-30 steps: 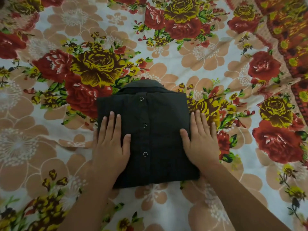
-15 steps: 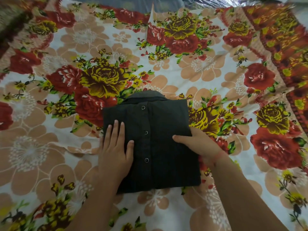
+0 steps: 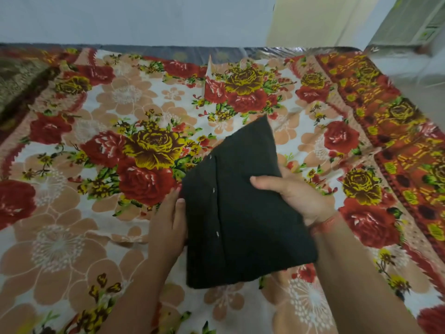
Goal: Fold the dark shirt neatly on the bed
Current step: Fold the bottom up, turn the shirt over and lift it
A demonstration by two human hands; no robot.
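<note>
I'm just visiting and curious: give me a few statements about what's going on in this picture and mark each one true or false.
1. The dark shirt is already folded into a compact bundle. True.
2. The right hand grips the shirt's right edge, thumb on top. True.
3. The left hand is far from the shirt. False: it is against the shirt's left edge.
4. The bedsheet is plain white. False: it has a print of red and yellow roses.
5. The shirt lies spread out with its sleeves open. False: no sleeve shows; it is folded and tilted in the hands.
</note>
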